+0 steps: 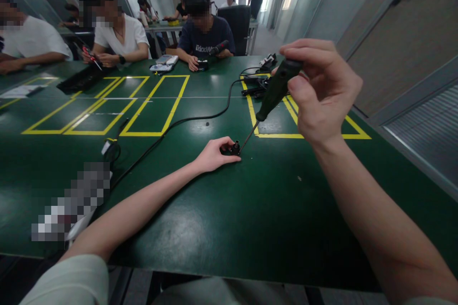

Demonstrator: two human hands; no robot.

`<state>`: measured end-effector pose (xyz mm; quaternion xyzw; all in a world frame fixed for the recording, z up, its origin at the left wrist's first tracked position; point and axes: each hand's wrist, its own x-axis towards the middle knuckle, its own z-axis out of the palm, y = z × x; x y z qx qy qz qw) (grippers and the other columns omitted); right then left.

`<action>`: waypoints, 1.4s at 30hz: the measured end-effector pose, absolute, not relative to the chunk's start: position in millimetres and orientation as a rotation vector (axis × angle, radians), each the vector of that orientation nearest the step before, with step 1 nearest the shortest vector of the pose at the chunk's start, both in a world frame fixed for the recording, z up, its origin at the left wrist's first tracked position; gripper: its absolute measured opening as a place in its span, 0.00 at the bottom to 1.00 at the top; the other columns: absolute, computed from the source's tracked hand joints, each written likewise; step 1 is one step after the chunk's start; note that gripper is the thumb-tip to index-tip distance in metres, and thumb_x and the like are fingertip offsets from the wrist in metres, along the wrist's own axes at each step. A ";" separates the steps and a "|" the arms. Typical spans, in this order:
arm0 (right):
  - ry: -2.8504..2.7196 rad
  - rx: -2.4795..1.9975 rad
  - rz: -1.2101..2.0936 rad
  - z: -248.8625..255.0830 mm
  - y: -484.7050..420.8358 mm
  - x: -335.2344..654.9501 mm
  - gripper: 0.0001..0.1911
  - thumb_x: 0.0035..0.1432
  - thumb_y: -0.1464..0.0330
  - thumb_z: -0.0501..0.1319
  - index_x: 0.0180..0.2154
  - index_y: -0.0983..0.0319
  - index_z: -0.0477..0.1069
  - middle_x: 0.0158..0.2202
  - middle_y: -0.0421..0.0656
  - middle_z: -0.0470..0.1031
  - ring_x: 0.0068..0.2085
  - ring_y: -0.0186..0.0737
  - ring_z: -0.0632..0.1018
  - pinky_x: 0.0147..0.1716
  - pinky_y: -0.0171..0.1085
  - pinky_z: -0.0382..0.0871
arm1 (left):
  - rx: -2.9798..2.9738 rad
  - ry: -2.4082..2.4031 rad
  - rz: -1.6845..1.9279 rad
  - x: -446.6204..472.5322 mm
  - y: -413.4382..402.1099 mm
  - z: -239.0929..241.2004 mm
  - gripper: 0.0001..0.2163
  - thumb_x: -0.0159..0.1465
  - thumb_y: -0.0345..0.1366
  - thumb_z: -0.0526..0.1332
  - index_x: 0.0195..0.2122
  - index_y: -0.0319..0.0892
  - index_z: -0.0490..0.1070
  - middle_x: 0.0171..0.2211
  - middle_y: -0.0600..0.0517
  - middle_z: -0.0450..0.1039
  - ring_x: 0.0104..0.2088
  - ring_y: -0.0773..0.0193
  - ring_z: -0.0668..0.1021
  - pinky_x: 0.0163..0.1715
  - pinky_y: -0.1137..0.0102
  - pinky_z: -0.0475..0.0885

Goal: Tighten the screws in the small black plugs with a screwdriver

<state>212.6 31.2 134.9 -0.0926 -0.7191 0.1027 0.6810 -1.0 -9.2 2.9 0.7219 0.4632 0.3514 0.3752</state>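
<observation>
My right hand (318, 86) is closed round the dark handle of a screwdriver (274, 93), held tilted above the table. Its thin metal shaft runs down to the left, and the tip meets or lies right beside a small black part (235, 148). That part, with a short round stub on top, is pinched between the thumb and fingers of my left hand (216, 155), which rests low on the green table (272, 219). What kind of part it is I cannot make out, and where exactly the tip touches it is too small to tell.
A black cable (186, 120) crosses the table towards a heap of black parts (259, 86) at the back. Left of my forearm lies a blurred-out object (77, 200). Yellow tape (143, 134) marks rectangles. Across the table sit several people, one by a black tray (80, 80).
</observation>
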 end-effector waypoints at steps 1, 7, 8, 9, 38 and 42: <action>-1.597 -0.232 0.202 135.4 30.6 212.4 0.14 0.61 0.60 0.69 0.50 0.48 0.82 0.48 0.41 0.79 0.49 0.38 0.80 0.43 0.35 0.82 | 1.852 1.193 0.893 -0.9 -9.2 2.9 0.15 0.55 0.43 0.76 0.36 0.42 0.75 0.35 0.53 0.78 0.37 0.61 0.77 0.43 0.65 0.72; -1.614 -0.235 0.240 133.5 33.4 214.0 0.16 0.63 0.60 0.67 0.53 0.48 0.79 0.45 0.41 0.80 0.47 0.38 0.82 0.48 0.40 0.83 | 1.861 1.201 0.883 -0.6 -9.6 3.4 0.15 0.55 0.43 0.76 0.37 0.42 0.76 0.36 0.52 0.79 0.37 0.60 0.77 0.44 0.64 0.73; -1.618 -0.215 0.259 132.9 34.2 214.4 0.16 0.65 0.60 0.66 0.54 0.48 0.79 0.46 0.41 0.81 0.47 0.39 0.82 0.50 0.41 0.83 | 1.863 1.201 0.885 -0.6 -9.7 3.5 0.15 0.55 0.43 0.76 0.37 0.42 0.76 0.35 0.53 0.79 0.37 0.60 0.77 0.44 0.64 0.73; -1.621 -0.206 0.267 132.5 34.6 214.6 0.15 0.66 0.59 0.65 0.53 0.49 0.79 0.46 0.41 0.81 0.48 0.39 0.82 0.52 0.42 0.82 | 1.864 1.200 0.886 -0.5 -9.8 3.5 0.15 0.55 0.43 0.76 0.37 0.42 0.76 0.35 0.53 0.79 0.37 0.60 0.77 0.44 0.64 0.73; -1.623 -0.243 0.145 134.9 28.6 213.9 0.17 0.62 0.64 0.69 0.52 0.45 0.80 0.49 0.37 0.75 0.51 0.34 0.79 0.37 0.29 0.81 | 1.824 1.162 0.915 0.4 -8.2 -0.4 0.15 0.55 0.41 0.77 0.36 0.41 0.75 0.35 0.53 0.78 0.37 0.61 0.77 0.43 0.66 0.70; -1.618 -0.246 0.201 135.3 26.8 213.2 0.16 0.65 0.63 0.66 0.54 0.43 0.79 0.45 0.37 0.77 0.47 0.33 0.81 0.40 0.32 0.82 | 1.826 1.158 0.914 -0.3 -8.4 -0.8 0.15 0.55 0.41 0.77 0.36 0.41 0.75 0.35 0.53 0.78 0.36 0.62 0.77 0.42 0.66 0.71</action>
